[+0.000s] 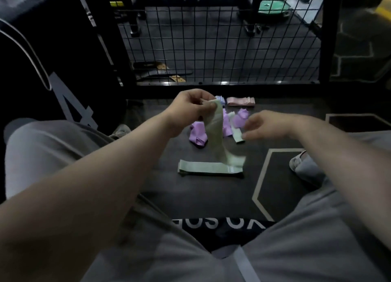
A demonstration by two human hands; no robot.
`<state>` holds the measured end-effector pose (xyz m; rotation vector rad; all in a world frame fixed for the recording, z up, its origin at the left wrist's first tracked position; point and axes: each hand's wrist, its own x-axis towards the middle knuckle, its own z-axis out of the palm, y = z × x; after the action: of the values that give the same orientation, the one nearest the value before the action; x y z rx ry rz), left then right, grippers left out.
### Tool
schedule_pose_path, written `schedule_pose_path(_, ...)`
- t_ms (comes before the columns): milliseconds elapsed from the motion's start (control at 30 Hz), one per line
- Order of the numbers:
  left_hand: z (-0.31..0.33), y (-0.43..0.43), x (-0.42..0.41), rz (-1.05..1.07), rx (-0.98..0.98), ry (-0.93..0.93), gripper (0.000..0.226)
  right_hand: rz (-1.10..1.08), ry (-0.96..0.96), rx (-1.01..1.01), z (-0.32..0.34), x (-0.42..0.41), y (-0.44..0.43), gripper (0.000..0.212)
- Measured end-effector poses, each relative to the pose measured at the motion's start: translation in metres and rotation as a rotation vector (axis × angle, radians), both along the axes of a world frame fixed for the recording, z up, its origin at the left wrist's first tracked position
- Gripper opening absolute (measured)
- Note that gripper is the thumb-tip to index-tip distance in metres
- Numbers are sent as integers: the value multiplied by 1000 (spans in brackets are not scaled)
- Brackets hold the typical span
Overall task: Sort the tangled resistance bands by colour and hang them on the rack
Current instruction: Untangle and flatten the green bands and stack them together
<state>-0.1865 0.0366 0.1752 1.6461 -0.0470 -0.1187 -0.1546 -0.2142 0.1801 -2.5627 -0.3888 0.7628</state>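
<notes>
Colour sorting in hand. My left hand (190, 108) fingers pinch a green band (213, 137) dangling over the flat green band (209, 167) on the floor (148, 176); right hand (266, 125) fingers loosely spread. Next: lay it flat there

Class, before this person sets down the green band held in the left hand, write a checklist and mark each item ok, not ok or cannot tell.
1. Left hand pinches the lifted green band: ok.
2. It hangs clear of the purple bands: cannot tell.
3. Flat green band lies ready on the floor: ok.
4. Right hand holds nothing: ok.
5. Other green band separated from the purple ones: not ok.
6. Pink stack set apart: ok.
</notes>
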Motion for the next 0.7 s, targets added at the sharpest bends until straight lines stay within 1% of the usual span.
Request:
schedule_pose_path(33,1,-3,0,-37,7,3,8,15,-11,131,5,-3,8,35)
schedule_pose_path(100,2,-9,0,-101,34,5,10,-3,33,417,11,-5,23,40)
schedule_pose_path(133,2,-10,0,-116,43,5,12,-12,45,501,12,-3,30,41)
schedule_pose_path(167,2,-10,0,-117,45,8,14,-5,31,531,13,0,36,38)
schedule_pose_path(233,-1,-8,1,-79,28,28,23,21,-53,489,13,4,47,25)
schedule_pose_path(300,-4,-3,2,-22,-50,71,29,16,-83,482,14,9,54,22)
schedule_pose_path(367,-7,2,3,5,-185,136,28,-53,-21,603,16,9,58,22)
schedule_pose_path(433,-11,6,3,-36,-257,195,21,-139,13,704,18,11,62,22)
schedule_pose_path(500,-17,7,2,-83,-210,220,9,-162,9,695,18,16,64,21)
schedule_pose_path(533,-21,7,3,-94,-168,220,5,-150,2,652,18,19,64,22)
schedule_pose_path(633,-27,3,8,-112,-88,201,4,-106,-26,497,14,27,67,21)
schedule_pose_path(700,-31,2,13,-106,-100,228,5,-145,-69,494,10,32,71,20)
